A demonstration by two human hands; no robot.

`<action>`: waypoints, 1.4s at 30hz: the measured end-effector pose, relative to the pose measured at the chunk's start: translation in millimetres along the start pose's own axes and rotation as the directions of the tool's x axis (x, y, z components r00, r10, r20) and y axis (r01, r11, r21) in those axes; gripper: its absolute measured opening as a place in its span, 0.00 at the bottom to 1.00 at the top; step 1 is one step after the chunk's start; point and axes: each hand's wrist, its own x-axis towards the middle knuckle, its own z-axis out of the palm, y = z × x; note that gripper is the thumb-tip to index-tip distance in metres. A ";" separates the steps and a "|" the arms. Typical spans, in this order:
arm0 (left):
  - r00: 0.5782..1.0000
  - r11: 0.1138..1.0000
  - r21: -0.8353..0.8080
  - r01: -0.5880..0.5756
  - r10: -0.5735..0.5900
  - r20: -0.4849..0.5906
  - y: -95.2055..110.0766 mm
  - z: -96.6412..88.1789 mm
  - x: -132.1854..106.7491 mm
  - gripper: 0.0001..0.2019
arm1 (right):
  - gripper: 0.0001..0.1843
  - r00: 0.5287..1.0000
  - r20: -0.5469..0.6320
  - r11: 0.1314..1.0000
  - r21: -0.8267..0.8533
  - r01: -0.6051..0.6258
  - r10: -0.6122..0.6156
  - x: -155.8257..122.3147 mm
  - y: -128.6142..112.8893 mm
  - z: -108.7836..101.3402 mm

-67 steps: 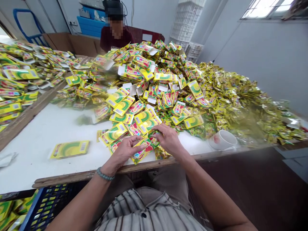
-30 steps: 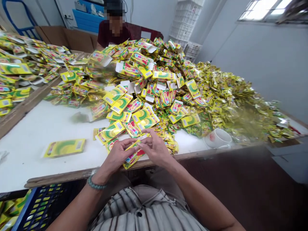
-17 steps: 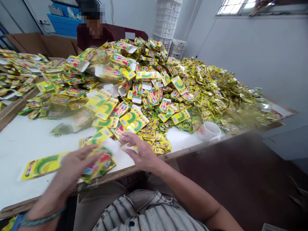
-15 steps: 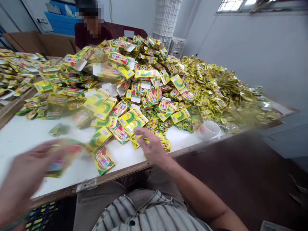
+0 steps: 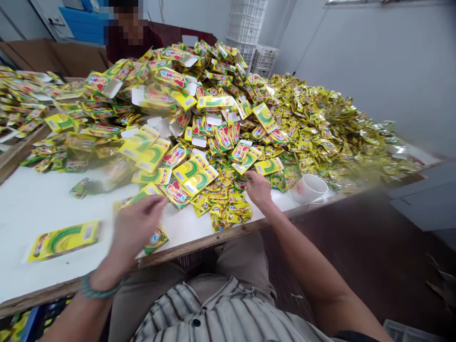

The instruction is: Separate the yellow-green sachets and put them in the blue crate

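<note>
This is a small packing workshop, a plain room given over to hand work. A long white table (image 5: 42, 204) with a rough wooden edge carries a great heap of printed yellow cartons (image 5: 185, 109), many with flaps open, and beside it a mound of shiny yellow sachets (image 5: 320, 128). More cartons lie on a second surface (image 5: 21, 102) at the left. White plastic crates (image 5: 245, 19) stand stacked against the bare wall, brown cardboard boxes (image 5: 64, 54) wait behind, and another person (image 5: 124, 45) sits across the heap.

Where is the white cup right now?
Head view: the cup sits near the front edge of the table on the right, just right of the right hand, at the foot of the sachet pile.
</note>
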 end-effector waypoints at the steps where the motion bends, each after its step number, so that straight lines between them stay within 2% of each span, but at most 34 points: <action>1: 0.998 0.997 0.054 -0.062 0.062 0.003 9.8 21.0 1.0 0.11 | 0.16 0.999 -0.048 0.998 0.057 0.001 0.001 -3.7 -0.9 -3.1; 3: 0.969 0.965 0.110 -0.238 0.228 0.096 29.6 57.7 5.3 0.12 | 0.14 0.992 -0.122 0.973 0.231 0.002 0.027 -11.2 -2.4 -8.4; 4: 0.940 0.934 0.142 -0.327 0.307 0.150 38.3 72.8 9.3 0.12 | 0.14 0.990 -0.131 0.943 0.334 -0.007 0.054 -14.8 -3.5 -10.1; 7: 0.826 0.799 0.261 -0.542 0.449 0.342 56.2 106.4 26.8 0.14 | 0.17 0.991 -0.037 0.815 0.574 -0.087 0.132 -25.6 -8.4 -10.7; 9: 0.769 0.709 0.339 -0.618 0.454 0.450 61.3 121.0 39.5 0.13 | 0.21 0.988 0.052 0.790 0.595 -0.147 0.145 -32.3 -12.3 -8.9; 10: 0.758 0.677 0.375 -0.633 0.445 0.477 62.2 126.3 44.8 0.13 | 0.22 0.986 0.082 0.810 0.563 -0.166 0.146 -35.2 -14.0 -7.8; 12: 0.763 0.647 0.426 -0.632 0.425 0.487 61.2 133.0 52.3 0.13 | 0.21 0.983 0.107 0.866 0.466 -0.180 0.147 -39.4 -16.5 -5.5; 15: 0.796 0.690 0.425 -0.586 0.394 0.459 57.1 134.1 54.6 0.14 | 0.19 0.982 0.102 0.896 0.402 -0.189 0.161 -40.5 -18.7 -0.5; 19: 0.831 0.739 0.428 -0.520 0.322 0.454 56.5 129.4 48.0 0.15 | 0.25 0.981 0.096 0.893 0.405 -0.195 0.170 -35.9 -22.6 9.3; 22: 0.863 0.746 0.480 -0.461 0.250 0.439 59.1 129.1 43.7 0.14 | 0.26 0.979 0.127 0.925 0.327 -0.194 0.160 -31.5 -28.5 14.7; 26: 0.899 0.780 0.483 -0.399 0.230 0.372 56.5 128.3 45.3 0.15 | 0.17 0.963 0.162 0.951 0.189 -0.243 0.214 -25.0 -35.8 19.2; 29: 0.955 0.900 0.331 -0.285 0.238 0.178 46.4 117.9 51.1 0.13 | 0.13 0.956 0.138 0.922 0.258 -0.288 0.260 -22.2 -37.4 20.2; 31: 0.987 0.983 0.101 -0.154 0.149 0.051 36.4 105.9 53.6 0.10 | 0.17 0.962 0.103 0.876 0.397 -0.273 0.253 -22.9 -39.3 17.1; 32: 0.996 0.996 -0.036 -0.077 0.079 0.049 31.1 99.2 53.5 0.09 | 0.20 0.963 0.103 0.833 0.483 -0.268 0.250 -24.1 -41.7 14.4; 33: 0.996 0.985 -0.170 0.007 0.008 0.089 26.2 92.8 52.1 0.09 | 0.23 0.962 0.123 0.775 0.572 -0.270 0.244 -25.9 -45.5 11.1; 35: 0.969 0.909 -0.378 0.175 -0.092 0.227 18.9 82.3 45.6 0.13 | 0.26 0.956 0.205 0.630 0.720 -0.292 0.209 -30.8 -57.1 5.2; 37: 0.928 0.820 -0.489 0.298 -0.130 0.348 16.4 75.9 35.8 0.19 | 0.26 0.945 0.295 0.520 0.790 -0.324 0.140 -37.4 -72.5 3.7; 39: 0.901 0.750 -0.554 0.361 -0.129 0.414 17.7 72.5 25.2 0.22 | 0.24 0.934 0.350 0.485 0.806 -0.340 0.074 -44.9 -87.9 8.6; 42: 0.884 0.693 -0.609 0.387 -0.090 0.459 19.6 68.7 12.5 0.22 | 0.21 0.926 0.375 0.501 0.795 -0.342 0.038 -56.0 -103.3 21.7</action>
